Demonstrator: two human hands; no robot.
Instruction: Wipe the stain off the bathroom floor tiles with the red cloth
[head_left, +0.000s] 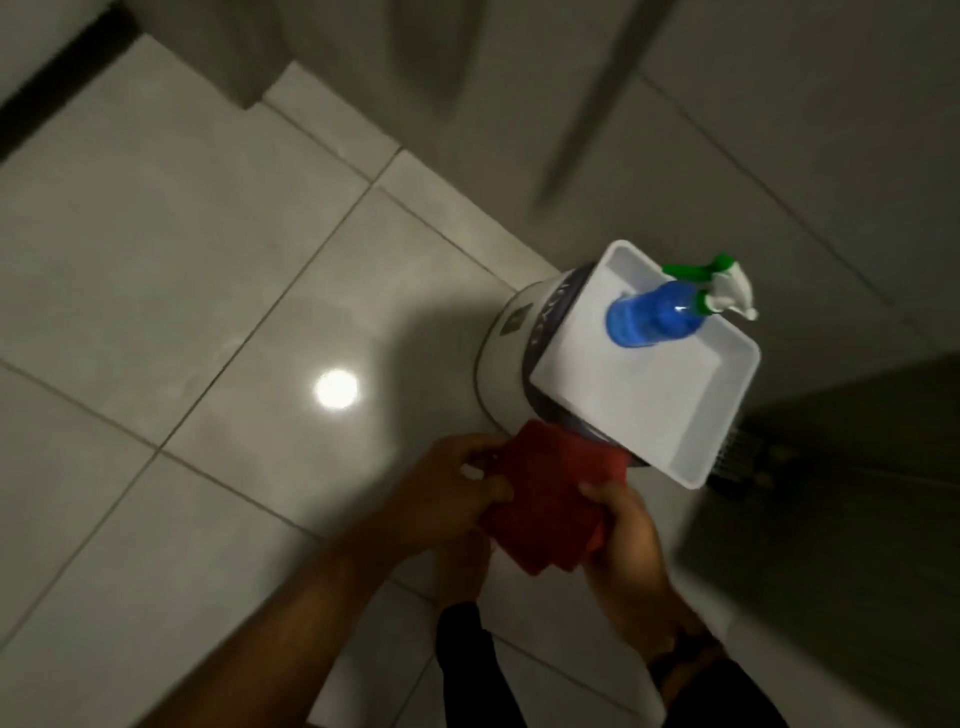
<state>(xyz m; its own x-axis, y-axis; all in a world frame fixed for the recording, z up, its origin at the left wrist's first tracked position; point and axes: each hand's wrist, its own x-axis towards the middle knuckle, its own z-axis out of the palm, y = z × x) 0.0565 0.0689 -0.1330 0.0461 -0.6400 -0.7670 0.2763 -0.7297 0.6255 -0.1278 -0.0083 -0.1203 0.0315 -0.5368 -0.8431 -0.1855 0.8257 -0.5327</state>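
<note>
A folded red cloth (550, 499) hangs between both hands, above the glossy pale floor tiles (197, 270). My left hand (457, 488) pinches its left edge. My right hand (628, 530) grips its right side from below. The cloth sits just in front of a white bucket and tray. The picture is blurred and dim, and I cannot make out any stain on the tiles.
A white tray (670, 415) rests on a white bucket (506, 353) and holds a blue spray bottle (660, 314) with a green and white trigger. A floor drain (740, 457) lies to the right. A lamp reflection (336, 389) shines on the tiles. Walls rise at the back.
</note>
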